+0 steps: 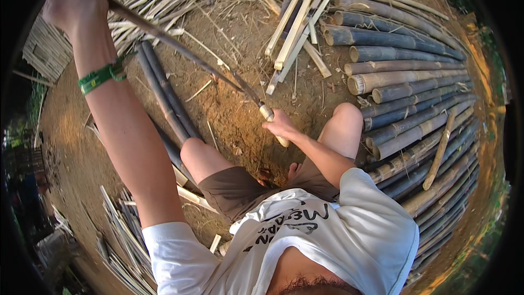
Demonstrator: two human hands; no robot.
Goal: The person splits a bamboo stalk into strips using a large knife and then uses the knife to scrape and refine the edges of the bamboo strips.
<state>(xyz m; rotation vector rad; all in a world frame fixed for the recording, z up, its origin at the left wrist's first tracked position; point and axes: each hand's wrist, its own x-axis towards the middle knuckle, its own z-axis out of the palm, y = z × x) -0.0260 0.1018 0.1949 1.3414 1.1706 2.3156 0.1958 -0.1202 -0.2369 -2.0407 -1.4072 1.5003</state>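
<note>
Strip [180, 49]: long bamboo strip slanting from upper left down to centre, above the dirt [234, 114].
Left hand [73, 3]: arm raised, fist clamped on the strip's upper end.
Right hand [279, 125]: low between the knees, fingers closed on a knife handle [274, 127] at the strip's lower end.
Poles [404, 71]: stacked at right.

Left hand [73, 3] raised far left, closed around upper end of long thin bamboo strip [180, 52]; green wristband [101, 76] on that forearm. Strip slants down right to right hand [281, 125], which grips knife [273, 123] with pale handle, blade against strip. Bare knees either side, dirt ground [234, 104] between. Stack of bamboo poles [404, 76] at right. Split pale slats [297, 22] far centre. Two dark poles [164, 93] left of knee.
</note>
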